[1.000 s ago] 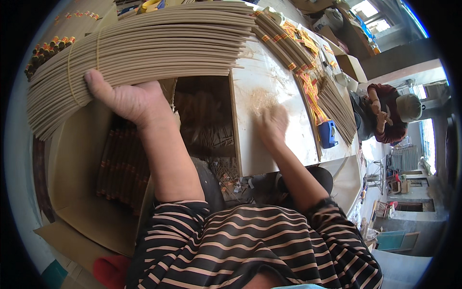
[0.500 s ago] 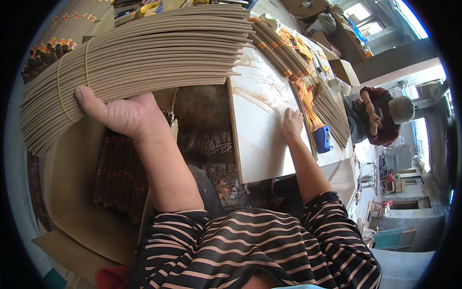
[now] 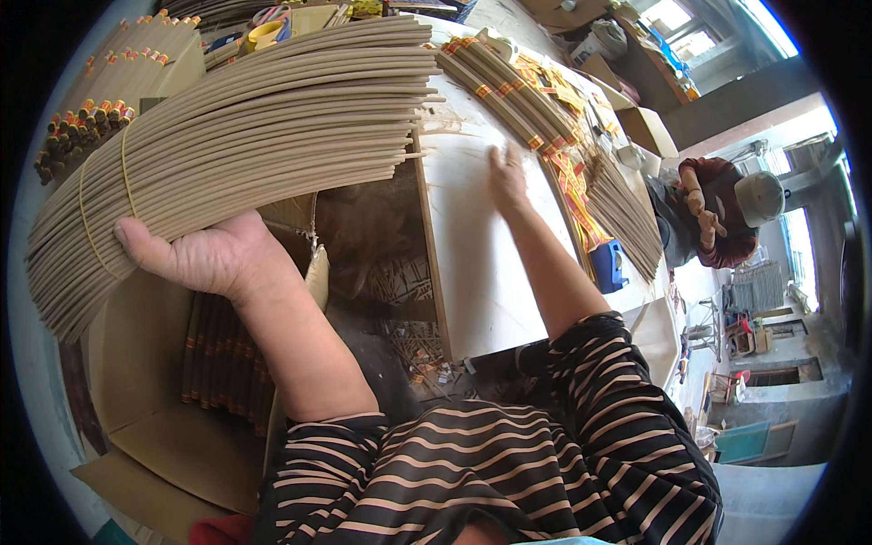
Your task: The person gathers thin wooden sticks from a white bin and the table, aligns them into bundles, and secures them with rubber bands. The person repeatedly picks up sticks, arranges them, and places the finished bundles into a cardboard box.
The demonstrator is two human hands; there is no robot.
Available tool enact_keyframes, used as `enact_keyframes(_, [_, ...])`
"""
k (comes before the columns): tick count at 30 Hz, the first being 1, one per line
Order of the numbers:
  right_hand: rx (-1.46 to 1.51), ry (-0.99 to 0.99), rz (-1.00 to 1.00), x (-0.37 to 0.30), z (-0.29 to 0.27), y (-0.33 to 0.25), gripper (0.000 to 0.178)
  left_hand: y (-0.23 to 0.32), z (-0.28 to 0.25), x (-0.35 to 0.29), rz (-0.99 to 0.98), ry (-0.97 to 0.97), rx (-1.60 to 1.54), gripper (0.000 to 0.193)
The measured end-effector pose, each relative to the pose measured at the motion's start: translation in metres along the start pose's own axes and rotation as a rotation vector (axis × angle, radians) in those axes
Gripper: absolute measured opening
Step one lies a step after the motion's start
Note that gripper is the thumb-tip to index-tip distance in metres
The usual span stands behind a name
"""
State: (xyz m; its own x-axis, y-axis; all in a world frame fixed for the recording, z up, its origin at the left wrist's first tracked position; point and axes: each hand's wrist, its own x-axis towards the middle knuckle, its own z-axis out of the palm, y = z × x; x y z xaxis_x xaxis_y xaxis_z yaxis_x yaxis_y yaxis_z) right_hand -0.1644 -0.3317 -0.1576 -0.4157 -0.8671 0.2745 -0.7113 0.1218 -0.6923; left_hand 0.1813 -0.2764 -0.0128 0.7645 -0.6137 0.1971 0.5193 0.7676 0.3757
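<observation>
Right fingers [image 3: 496, 163] are near red-yellow labels [image 3: 536, 143] on bundles [image 3: 521, 111].

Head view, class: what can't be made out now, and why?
In the head view:
Left hand: most fingers, hidden by the stick bundle.
Right hand: blurred, so contact with the white tabletop is unclear.
Dark bundles: their count, partly hidden by the left forearm.
Red item: its full shape, cut off by the lower edge.

A workshop – bundled sticks [image 3: 263, 118] (dozens of them), dusty white worktable [image 3: 477, 282], cardboard boxes [image 3: 136, 363], a co-worker [image 3: 740, 213] nearby
</observation>
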Motion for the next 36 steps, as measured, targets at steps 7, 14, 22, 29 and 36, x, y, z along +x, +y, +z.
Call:
enact_keyframes(7, [0.338, -0.614, -0.27, -0.077, 0.026, -0.098, 0.037, -0.004, 0.012, -0.011, -0.067, -0.005, -0.018, 0.071])
enact_keyframes(14, [0.991, -0.998, -0.202, -0.112, -0.048, -0.168, 0.094, -0.005, 0.046, -0.053, -0.267, -0.009, -0.118, 0.073])
enact_keyframes(22, [1.458, -0.518, -0.179, -0.122, -0.096, -0.154, 0.086, -0.024, 0.069, -0.135, -0.615, -0.245, -0.249, 0.068])
enact_keyframes(29, [1.54, -0.55, -0.143, -0.135, -0.134, -0.128, 0.076, -0.03, 0.08, -0.162, -0.562, -0.387, -0.352, 0.07])
enact_keyframes(36, [1.072, -0.893, -0.027, -0.18, -0.189, -0.127, 0.04, -0.044, 0.076, -0.152, -0.396, -0.497, -0.199, 0.07])
